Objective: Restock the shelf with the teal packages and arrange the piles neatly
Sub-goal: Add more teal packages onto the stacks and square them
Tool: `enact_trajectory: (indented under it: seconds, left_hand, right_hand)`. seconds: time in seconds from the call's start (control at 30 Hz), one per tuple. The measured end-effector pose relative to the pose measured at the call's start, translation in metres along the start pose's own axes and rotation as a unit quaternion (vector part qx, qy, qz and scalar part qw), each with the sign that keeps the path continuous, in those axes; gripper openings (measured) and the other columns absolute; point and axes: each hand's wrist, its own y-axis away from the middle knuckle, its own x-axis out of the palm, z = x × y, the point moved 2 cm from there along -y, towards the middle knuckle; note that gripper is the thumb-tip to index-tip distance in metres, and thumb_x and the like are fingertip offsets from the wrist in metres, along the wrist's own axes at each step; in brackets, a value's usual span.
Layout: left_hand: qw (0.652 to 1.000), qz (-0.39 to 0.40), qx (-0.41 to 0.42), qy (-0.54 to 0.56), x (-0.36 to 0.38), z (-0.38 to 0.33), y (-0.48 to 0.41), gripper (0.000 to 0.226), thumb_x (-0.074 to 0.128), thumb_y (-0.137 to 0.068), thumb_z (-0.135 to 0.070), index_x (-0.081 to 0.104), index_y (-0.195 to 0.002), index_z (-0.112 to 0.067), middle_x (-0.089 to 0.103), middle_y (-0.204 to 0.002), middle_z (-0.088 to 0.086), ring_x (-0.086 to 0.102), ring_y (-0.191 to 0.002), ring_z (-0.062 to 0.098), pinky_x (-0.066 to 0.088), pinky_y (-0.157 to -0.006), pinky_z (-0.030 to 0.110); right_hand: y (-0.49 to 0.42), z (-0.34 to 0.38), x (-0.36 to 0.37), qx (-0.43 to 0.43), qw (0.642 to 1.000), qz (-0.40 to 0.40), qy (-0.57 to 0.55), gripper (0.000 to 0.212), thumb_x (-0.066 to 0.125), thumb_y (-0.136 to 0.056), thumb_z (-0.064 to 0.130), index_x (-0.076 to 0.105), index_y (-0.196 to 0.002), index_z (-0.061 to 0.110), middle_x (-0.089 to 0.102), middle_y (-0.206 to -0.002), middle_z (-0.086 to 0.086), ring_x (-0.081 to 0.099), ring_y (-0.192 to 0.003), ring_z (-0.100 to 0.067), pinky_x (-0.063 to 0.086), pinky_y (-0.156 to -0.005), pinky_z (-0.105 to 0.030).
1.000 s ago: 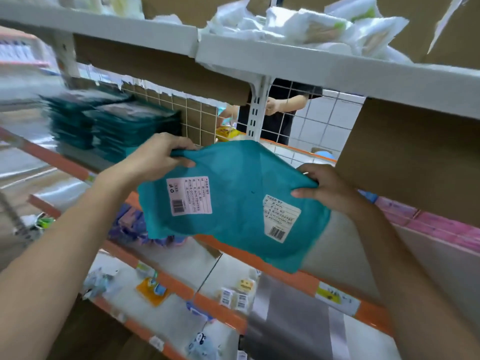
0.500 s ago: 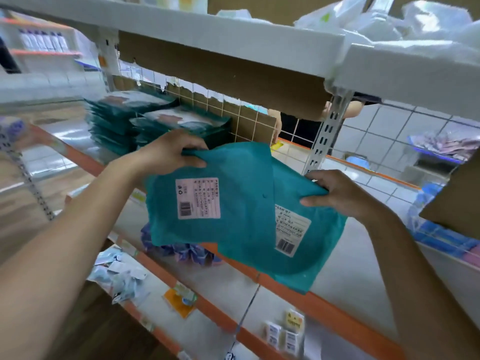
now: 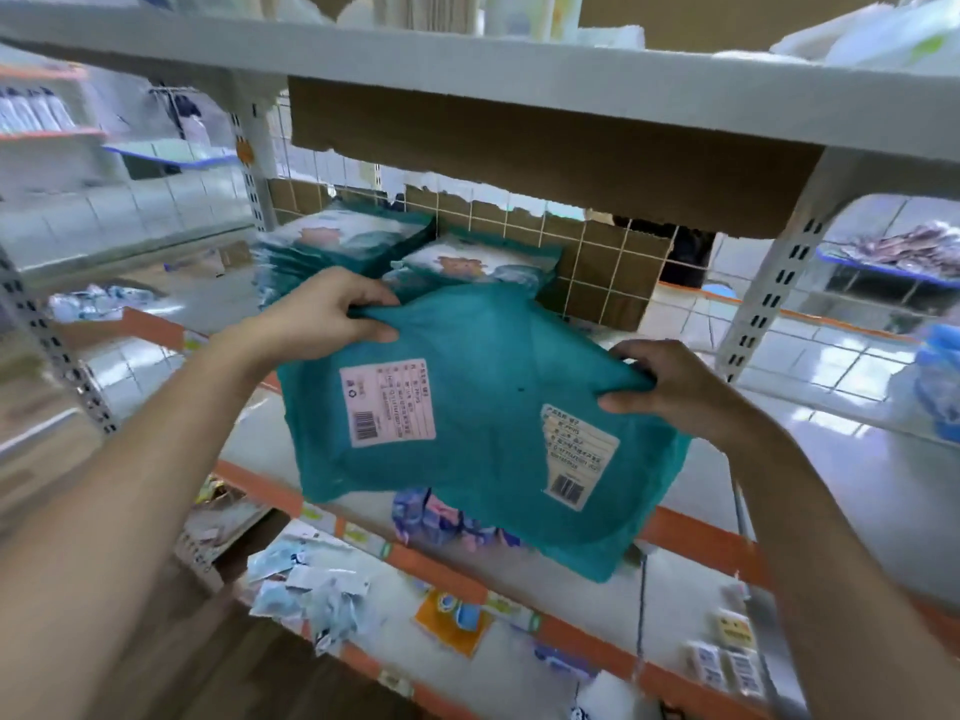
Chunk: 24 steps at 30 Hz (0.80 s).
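Two flat teal packages [image 3: 478, 407] with pink barcode labels overlap in front of me, held above the white shelf [image 3: 841, 491] with the orange front edge. My left hand [image 3: 322, 319] grips their upper left corner. At the upper right edge, my right hand [image 3: 670, 392] pinches them. Behind them on the shelf stand two piles of teal packages, the left pile [image 3: 337, 246] taller and the right pile [image 3: 483, 267] partly hidden by the held ones.
A cardboard sheet [image 3: 545, 148] hangs under the upper shelf, above a wire grid back panel [image 3: 597, 267]. White slotted uprights [image 3: 769, 288] stand at right and left. Lower shelves [image 3: 467, 615] hold small loose packets and a blue-pink bundle [image 3: 447, 517].
My view has swung left and closer to the shelf, so both teal piles now sit right behind the held packages. My hands keep the same hold.
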Motion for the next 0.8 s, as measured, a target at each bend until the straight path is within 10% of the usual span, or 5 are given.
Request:
enact_trajectory:
  seconds: [0.17, 0.5, 0.8]
  left_hand:
    - [0.997, 0.028, -0.002, 0.066, -0.025, 0.048, 0.02, 0.011, 0.069, -0.079, -0.016, 0.064, -0.083, -0.025, 0.065, -0.074, -0.033, 0.06, -0.069, -0.01, 0.044, -0.066, 0.012]
    - [0.96, -0.113, -0.107, 0.231, -0.074, 0.143, 0.022, 0.01, 0.06, -0.087, -0.01, 0.064, -0.094, -0.016, 0.07, -0.077, -0.008, 0.065, -0.062, 0.0, 0.048, -0.055, 0.012]
    - [0.828, -0.215, -0.263, 0.447, -0.121, 0.244, -0.033, 0.025, 0.063, -0.085, -0.012, 0.061, -0.108, -0.002, 0.073, -0.079, 0.001, 0.068, -0.066, 0.014, 0.057, -0.07, 0.028]
  right_hand:
    - [-0.01, 0.026, 0.051, 0.027, 0.999, -0.017, -0.038, 0.025, 0.072, -0.078, 0.006, 0.058, -0.09, 0.023, 0.068, -0.09, 0.004, 0.065, -0.08, -0.008, 0.054, -0.072, -0.024]
    - [-0.074, 0.074, 0.084, 0.043, 0.998, -0.017, -0.032, 0.025, 0.073, -0.078, 0.01, 0.059, -0.088, 0.028, 0.067, -0.087, 0.01, 0.066, -0.076, -0.004, 0.047, -0.064, -0.017]
    - [-0.136, 0.099, 0.095, 0.049, 0.991, -0.043, -0.113, 0.027, 0.073, -0.076, 0.004, 0.062, -0.087, 0.026, 0.07, -0.078, 0.012, 0.067, -0.067, -0.001, 0.051, -0.057, -0.014]
